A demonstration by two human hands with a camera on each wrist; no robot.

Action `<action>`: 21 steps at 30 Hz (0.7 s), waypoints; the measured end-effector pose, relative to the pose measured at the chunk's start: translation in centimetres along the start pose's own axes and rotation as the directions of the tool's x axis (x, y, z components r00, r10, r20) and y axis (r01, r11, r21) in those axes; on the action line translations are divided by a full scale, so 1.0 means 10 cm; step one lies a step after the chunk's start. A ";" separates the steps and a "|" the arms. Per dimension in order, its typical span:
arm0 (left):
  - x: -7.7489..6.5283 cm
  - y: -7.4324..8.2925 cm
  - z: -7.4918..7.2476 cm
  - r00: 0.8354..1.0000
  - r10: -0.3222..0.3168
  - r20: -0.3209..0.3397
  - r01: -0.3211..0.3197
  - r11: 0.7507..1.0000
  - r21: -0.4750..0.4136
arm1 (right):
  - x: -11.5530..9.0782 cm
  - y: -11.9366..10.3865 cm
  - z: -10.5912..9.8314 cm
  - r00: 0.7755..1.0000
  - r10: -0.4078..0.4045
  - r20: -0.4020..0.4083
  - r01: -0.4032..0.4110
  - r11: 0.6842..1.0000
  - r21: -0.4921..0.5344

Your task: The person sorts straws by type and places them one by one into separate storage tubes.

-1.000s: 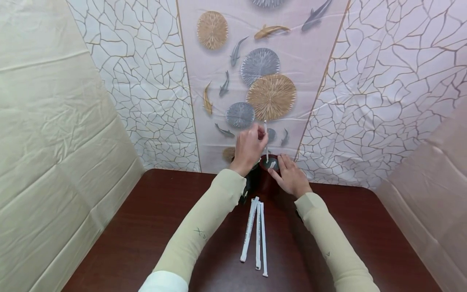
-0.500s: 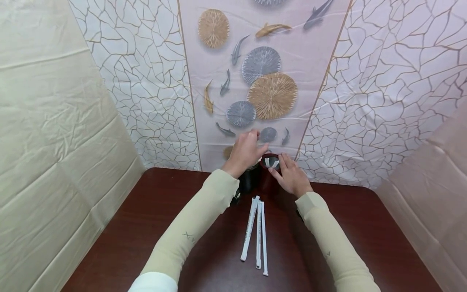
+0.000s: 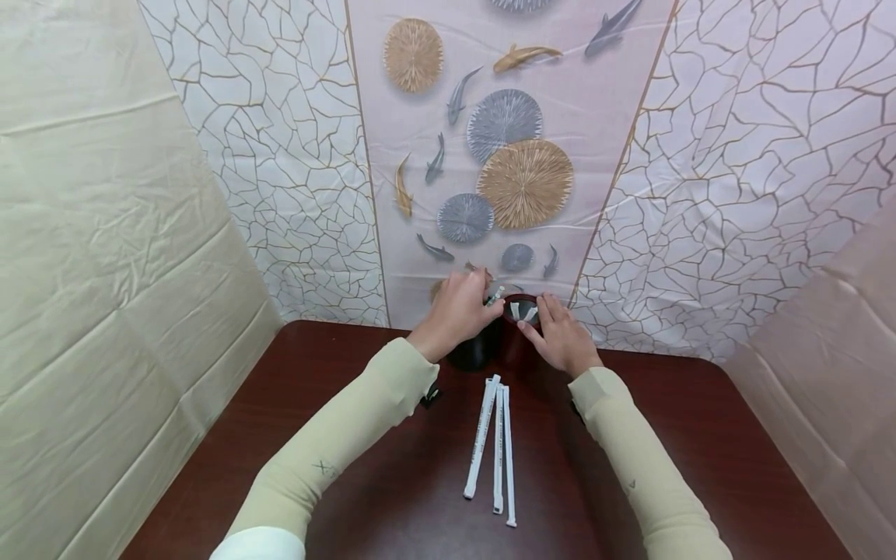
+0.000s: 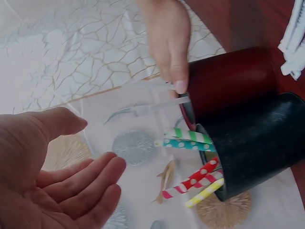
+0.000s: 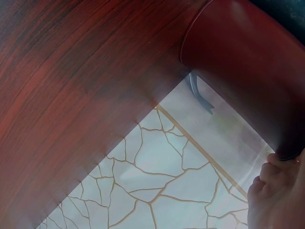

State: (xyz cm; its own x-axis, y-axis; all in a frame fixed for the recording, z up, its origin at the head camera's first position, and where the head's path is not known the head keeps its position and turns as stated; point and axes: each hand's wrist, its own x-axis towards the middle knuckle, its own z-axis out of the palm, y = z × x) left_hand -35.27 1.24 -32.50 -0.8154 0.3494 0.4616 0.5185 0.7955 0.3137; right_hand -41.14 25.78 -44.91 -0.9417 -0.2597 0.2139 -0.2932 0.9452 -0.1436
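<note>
My left hand [image 3: 455, 307] is over the mouth of a black cup [image 4: 262, 148]; in the left wrist view its fingers are loosely bent and hold nothing. Patterned paper straws, such as a red dotted one [image 4: 200, 174] and a teal dotted one [image 4: 188, 145], stick out of that cup. Beside it stands a dark red cup [image 4: 233, 81] with two white wrapped straws [image 3: 515, 310] showing inside its rim. My right hand [image 3: 560, 338] holds the red cup at its rim, thumb on the near side and fingers on the right.
Several white wrapped straws [image 3: 483, 439] lie fanned on the dark red-brown table [image 3: 336, 373] in front of the cups. A patterned cloth backdrop [image 3: 420, 124] hangs right behind the table's far edge. Beige cloth walls [image 3: 105, 272] flank both sides.
My left hand has let go of a white straw in the red cup, then moved left and down to the black cup. The right hand has stayed on the red cup.
</note>
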 end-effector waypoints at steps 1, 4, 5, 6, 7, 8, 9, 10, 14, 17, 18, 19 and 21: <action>-0.02 0.00 0.01 1.000 -0.001 0.021 0.001 1.000 0.003 | 0.00 0.00 0.00 1.000 -0.001 0.001 0.001 1.000 0.002; -0.09 -0.02 0.06 0.993 -0.021 0.115 0.021 1.000 0.004 | 0.00 0.01 0.00 1.000 0.000 0.011 0.000 1.000 0.006; -0.12 -0.02 0.08 0.988 -0.034 0.150 0.034 0.999 0.005 | 0.01 0.01 0.00 1.000 0.002 0.015 -0.002 1.000 0.006; -0.14 -0.03 0.11 0.983 -0.045 0.181 0.043 0.999 0.012 | 0.01 0.01 0.00 1.000 0.005 0.018 -0.005 1.000 0.007; -0.17 -0.04 0.13 0.975 -0.053 0.214 0.051 0.999 0.016 | 0.01 0.01 0.00 1.000 0.007 0.023 -0.007 1.000 0.008; -0.20 -0.05 0.16 0.968 -0.061 0.244 0.057 0.998 0.024 | 0.02 0.01 0.00 1.000 0.010 0.029 -0.010 1.000 0.008; -0.22 -0.06 0.19 0.961 -0.069 0.267 0.061 0.997 0.037 | 0.02 0.01 0.00 1.000 0.008 0.029 -0.009 1.000 0.007; -0.25 -0.07 0.22 0.955 -0.077 0.285 0.065 0.997 0.053 | 0.03 0.01 0.00 0.999 0.010 0.031 -0.010 1.000 0.008; -0.35 -0.12 0.39 0.922 -0.119 0.368 0.099 0.992 0.072 | 0.03 0.03 0.00 1.000 0.010 0.026 -0.010 1.000 0.007; -0.41 -0.15 0.56 0.895 -0.161 0.416 0.149 0.987 0.060 | 0.02 0.04 0.01 1.000 0.008 0.015 -0.009 1.000 0.008; -0.43 -0.16 0.61 0.888 -0.169 0.428 0.160 0.985 0.057 | 0.02 0.05 0.01 1.000 0.010 0.014 -0.010 1.000 0.010; -0.45 -0.17 0.66 0.883 -0.176 0.436 0.170 0.984 0.053 | 0.02 0.05 0.01 1.000 0.009 0.012 -0.009 1.000 0.011; -0.50 -0.19 0.74 0.868 -0.195 0.456 0.190 0.980 0.058 | 0.01 0.04 0.02 1.000 0.005 0.009 -0.005 1.000 0.013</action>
State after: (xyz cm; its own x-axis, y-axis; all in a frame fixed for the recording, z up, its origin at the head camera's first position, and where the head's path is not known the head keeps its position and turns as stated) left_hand -34.09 1.68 -41.55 -0.9265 0.3744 -0.0388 0.3388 0.8745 0.3472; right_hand -41.39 26.10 -45.12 -0.9446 -0.2566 0.2045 -0.2905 0.9438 -0.1576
